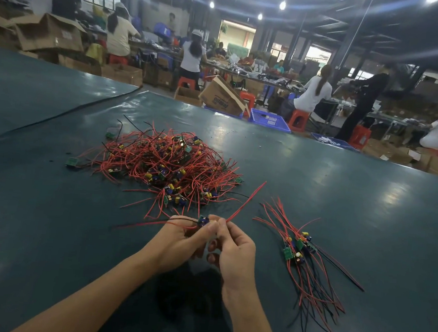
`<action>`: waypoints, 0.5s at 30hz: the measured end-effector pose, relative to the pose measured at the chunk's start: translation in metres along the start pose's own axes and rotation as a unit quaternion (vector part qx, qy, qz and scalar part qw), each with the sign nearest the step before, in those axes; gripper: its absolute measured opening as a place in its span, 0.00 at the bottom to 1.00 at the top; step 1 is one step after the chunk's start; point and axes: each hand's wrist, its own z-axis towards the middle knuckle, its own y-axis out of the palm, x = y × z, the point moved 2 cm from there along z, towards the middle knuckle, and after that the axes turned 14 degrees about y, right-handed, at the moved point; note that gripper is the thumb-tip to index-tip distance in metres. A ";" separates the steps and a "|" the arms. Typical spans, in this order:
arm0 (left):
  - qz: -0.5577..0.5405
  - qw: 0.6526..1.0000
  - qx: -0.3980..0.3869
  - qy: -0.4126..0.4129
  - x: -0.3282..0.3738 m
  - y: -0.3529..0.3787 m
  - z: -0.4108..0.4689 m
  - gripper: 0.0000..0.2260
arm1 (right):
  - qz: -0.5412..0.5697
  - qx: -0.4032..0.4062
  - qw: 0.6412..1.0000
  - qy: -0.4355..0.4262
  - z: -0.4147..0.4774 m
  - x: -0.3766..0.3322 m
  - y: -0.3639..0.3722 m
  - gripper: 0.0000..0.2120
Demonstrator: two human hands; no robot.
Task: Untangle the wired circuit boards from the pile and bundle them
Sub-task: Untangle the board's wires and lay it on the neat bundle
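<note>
Dozens of wired boards sit heaped in the pile [165,166] at the middle of the green table [368,205], red leads looped through one another. A small sheaf [303,252] lies sorted off to the right, well apart from the heap. Down front, just this side of the pile, one board [204,220] is up off the table. The left hand [179,239] pinches it at the fingertips, and the right hand [234,249] pinches its red wire [246,202] close beside the board, the lead shooting up and away to the right. A black lead [181,217] trails off to the left. These look featherweight, so load is no issue; snagging is. The leads seem thin and springy, likely to hold their curl and hook a neighbour. The board itself is stiff, with parts standing proud, and the solder joints are probably the weak spot. Best hold, I'd say, is the board's bare edges, with the wire stroked straight from its root, never yanked by the far tip. For bundling, gather at the boards, where the sheaf is firmest.
</note>
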 end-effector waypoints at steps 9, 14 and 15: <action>-0.003 1.000 0.020 -0.022 -0.001 -0.001 0.001 0.18 | -0.022 0.016 1.000 -0.008 0.000 0.001 0.000 0.16; -0.005 1.000 0.027 -0.015 -0.001 0.001 0.002 0.14 | 0.011 0.017 1.000 0.005 0.002 0.002 -0.003 0.12; -0.007 0.999 0.027 -0.014 -0.001 0.001 0.001 0.14 | 0.015 0.013 1.000 0.005 0.002 0.002 -0.004 0.12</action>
